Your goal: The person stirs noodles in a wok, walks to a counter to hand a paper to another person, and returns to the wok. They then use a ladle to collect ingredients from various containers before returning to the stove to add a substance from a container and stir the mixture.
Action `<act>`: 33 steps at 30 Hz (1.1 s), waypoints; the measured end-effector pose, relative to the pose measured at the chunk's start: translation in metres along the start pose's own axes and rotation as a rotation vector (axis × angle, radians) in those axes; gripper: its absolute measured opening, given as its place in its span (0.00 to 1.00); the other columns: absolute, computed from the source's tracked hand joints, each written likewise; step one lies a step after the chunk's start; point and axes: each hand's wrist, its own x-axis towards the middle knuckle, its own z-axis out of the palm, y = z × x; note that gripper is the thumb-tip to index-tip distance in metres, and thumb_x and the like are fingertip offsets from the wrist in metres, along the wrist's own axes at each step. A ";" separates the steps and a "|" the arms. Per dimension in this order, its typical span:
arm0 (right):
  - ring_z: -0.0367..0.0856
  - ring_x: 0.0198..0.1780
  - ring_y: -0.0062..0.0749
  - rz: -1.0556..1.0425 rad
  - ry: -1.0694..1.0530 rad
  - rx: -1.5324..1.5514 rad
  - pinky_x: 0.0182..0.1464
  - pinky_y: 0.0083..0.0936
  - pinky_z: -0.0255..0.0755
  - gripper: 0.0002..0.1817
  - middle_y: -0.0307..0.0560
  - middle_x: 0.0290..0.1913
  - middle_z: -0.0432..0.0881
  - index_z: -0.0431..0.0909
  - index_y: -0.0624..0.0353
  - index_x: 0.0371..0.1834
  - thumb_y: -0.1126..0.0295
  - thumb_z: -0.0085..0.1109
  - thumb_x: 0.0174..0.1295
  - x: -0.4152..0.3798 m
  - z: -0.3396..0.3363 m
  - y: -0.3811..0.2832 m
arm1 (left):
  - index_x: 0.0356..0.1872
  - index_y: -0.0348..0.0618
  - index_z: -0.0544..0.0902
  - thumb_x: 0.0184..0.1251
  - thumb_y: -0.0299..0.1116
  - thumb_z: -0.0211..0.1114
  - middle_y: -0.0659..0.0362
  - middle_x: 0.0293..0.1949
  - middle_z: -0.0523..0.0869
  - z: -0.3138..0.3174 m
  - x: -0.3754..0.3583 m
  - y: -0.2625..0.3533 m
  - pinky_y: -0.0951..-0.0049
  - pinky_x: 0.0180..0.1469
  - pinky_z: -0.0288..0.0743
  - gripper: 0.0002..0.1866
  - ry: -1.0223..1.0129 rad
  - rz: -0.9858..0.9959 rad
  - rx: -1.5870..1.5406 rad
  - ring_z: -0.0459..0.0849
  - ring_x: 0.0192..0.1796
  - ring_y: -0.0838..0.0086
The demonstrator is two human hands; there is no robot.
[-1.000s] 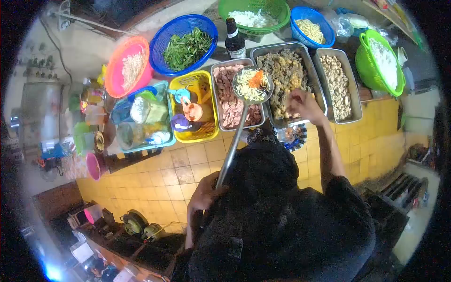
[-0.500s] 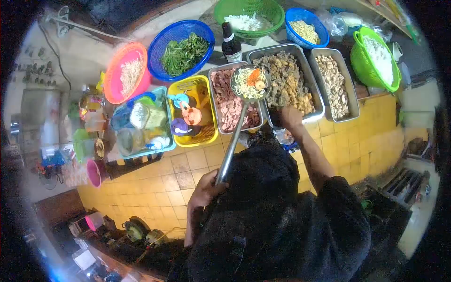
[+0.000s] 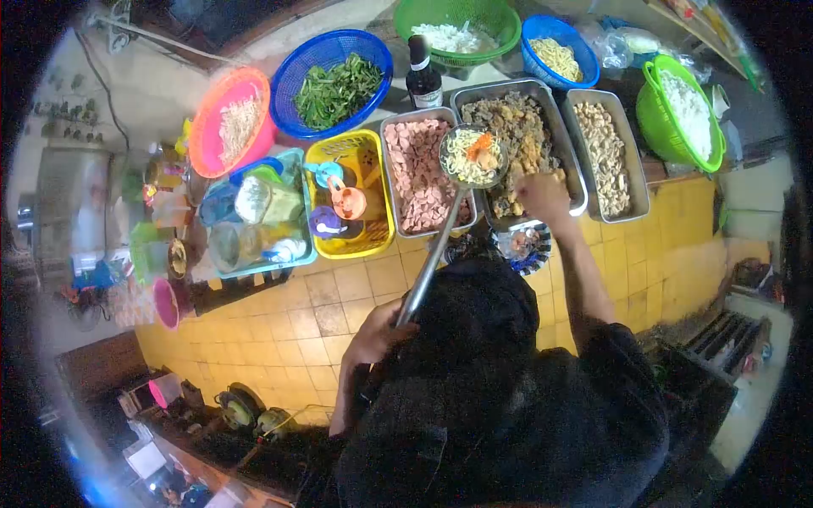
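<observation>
My left hand (image 3: 378, 335) is closed round the handle of a long metal ladle (image 3: 432, 262). The ladle's bowl holds noodles with orange bits (image 3: 474, 159) and hangs over the edges of two metal trays. Pink sliced meat (image 3: 415, 182) fills the left tray; dark and golden-brown chunks (image 3: 525, 140) lie in the middle one. Over the near end of that middle tray is my right hand (image 3: 543, 200), its fingers bent down at the chunks. Whatever it may hold is too small to tell. A third tray of pale brown pieces (image 3: 600, 152) stands to the right.
Behind the trays are a dark bottle (image 3: 423, 76), a blue basket of green leaves (image 3: 385, 80), a green basket (image 3: 508, 25) and a blue basket of noodles (image 3: 584, 76). A yellow basket (image 3: 385, 229) with scoops stands left; a lime green basket (image 3: 720, 152) stands right.
The ladle's bowl has moved right and slightly toward me. My right hand has shifted right and up over the chunks. The view has shifted slightly.
</observation>
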 end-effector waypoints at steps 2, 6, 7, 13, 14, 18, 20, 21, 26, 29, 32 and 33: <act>0.81 0.29 0.42 -0.158 0.092 -0.449 0.33 0.36 0.75 0.08 0.49 0.27 0.80 0.79 0.55 0.30 0.66 0.51 0.55 -0.010 0.056 0.021 | 0.53 0.38 0.73 0.59 0.26 0.60 0.64 0.35 0.76 0.001 0.003 -0.001 0.78 0.43 0.68 0.19 -0.010 -0.017 -0.041 0.72 0.38 0.80; 0.78 0.26 0.37 0.114 -0.155 -0.434 0.31 0.34 0.76 0.10 0.46 0.27 0.78 0.78 0.53 0.31 0.62 0.48 0.58 -0.004 0.098 0.028 | 0.52 0.38 0.73 0.59 0.27 0.60 0.64 0.36 0.77 0.003 0.001 0.025 0.78 0.43 0.67 0.19 -0.021 -0.026 -0.043 0.72 0.38 0.81; 0.78 0.26 0.37 0.110 -0.154 -0.434 0.31 0.34 0.76 0.10 0.46 0.27 0.78 0.78 0.53 0.31 0.62 0.48 0.58 -0.007 0.089 0.027 | 0.52 0.38 0.73 0.59 0.27 0.60 0.65 0.35 0.77 0.002 0.002 0.015 0.78 0.42 0.68 0.18 -0.006 -0.030 0.006 0.72 0.38 0.81; 0.78 0.24 0.36 -0.273 -0.020 0.198 0.29 0.30 0.72 0.04 0.48 0.23 0.77 0.74 0.60 0.26 0.74 0.50 0.53 0.002 0.038 0.051 | 0.45 0.38 0.75 0.58 0.31 0.61 0.65 0.32 0.77 0.003 0.003 0.008 0.76 0.40 0.69 0.14 0.034 -0.039 0.045 0.73 0.35 0.79; 0.80 0.28 0.32 -0.071 -0.103 0.244 0.33 0.29 0.73 0.05 0.51 0.27 0.80 0.77 0.61 0.31 0.74 0.54 0.53 0.004 0.022 0.041 | 0.41 0.38 0.77 0.57 0.35 0.62 0.64 0.32 0.78 0.003 0.004 0.011 0.76 0.41 0.69 0.13 0.044 -0.053 0.080 0.73 0.35 0.79; 0.82 0.36 0.29 -0.071 -0.025 0.685 0.37 0.25 0.74 0.12 0.48 0.36 0.84 0.80 0.56 0.42 0.71 0.59 0.54 0.009 -0.052 -0.010 | 0.45 0.38 0.75 0.56 0.27 0.59 0.63 0.29 0.76 0.001 0.008 0.014 0.75 0.35 0.69 0.14 0.021 -0.051 0.120 0.73 0.31 0.79; 0.82 0.34 0.35 -0.197 0.046 0.482 0.36 0.29 0.74 0.09 0.48 0.33 0.83 0.80 0.58 0.37 0.71 0.58 0.53 0.018 -0.044 0.003 | 0.45 0.37 0.75 0.57 0.29 0.61 0.63 0.29 0.76 -0.001 0.012 0.008 0.76 0.35 0.69 0.14 -0.016 -0.034 0.029 0.73 0.31 0.79; 0.81 0.32 0.41 -0.321 0.114 0.275 0.34 0.33 0.73 0.06 0.48 0.31 0.82 0.79 0.60 0.33 0.72 0.58 0.53 0.019 -0.035 0.013 | 0.45 0.37 0.75 0.57 0.29 0.61 0.63 0.29 0.76 0.001 0.012 0.010 0.76 0.35 0.69 0.14 -0.019 -0.033 0.030 0.73 0.31 0.79; 0.82 0.32 0.42 0.163 -0.144 -0.452 0.33 0.35 0.75 0.11 0.46 0.32 0.83 0.79 0.53 0.30 0.63 0.47 0.60 0.006 0.083 0.047 | 0.44 0.36 0.74 0.58 0.34 0.63 0.66 0.26 0.73 -0.002 0.019 -0.005 0.78 0.31 0.66 0.16 0.001 0.070 -0.044 0.70 0.29 0.81; 0.80 0.29 0.43 0.194 0.153 -0.298 0.33 0.38 0.75 0.11 0.50 0.21 0.75 0.70 0.52 0.19 0.63 0.50 0.57 -0.001 0.148 0.082 | 0.43 0.36 0.74 0.59 0.35 0.63 0.68 0.26 0.72 -0.005 0.021 -0.007 0.79 0.31 0.65 0.16 0.029 0.076 0.058 0.69 0.28 0.82; 0.81 0.31 0.50 0.209 -0.029 -0.121 0.34 0.41 0.74 0.13 0.57 0.24 0.79 0.77 0.56 0.26 0.58 0.56 0.54 -0.004 0.083 0.039 | 0.42 0.37 0.75 0.59 0.35 0.63 0.67 0.26 0.72 -0.004 0.019 -0.003 0.79 0.31 0.66 0.15 0.012 0.047 -0.086 0.69 0.28 0.82; 0.81 0.31 0.50 0.211 -0.026 -0.119 0.34 0.41 0.74 0.13 0.57 0.24 0.79 0.77 0.56 0.26 0.58 0.56 0.54 -0.003 0.075 0.039 | 0.42 0.37 0.75 0.59 0.35 0.63 0.67 0.26 0.72 -0.004 0.020 -0.004 0.79 0.31 0.66 0.15 0.012 0.047 -0.083 0.69 0.28 0.82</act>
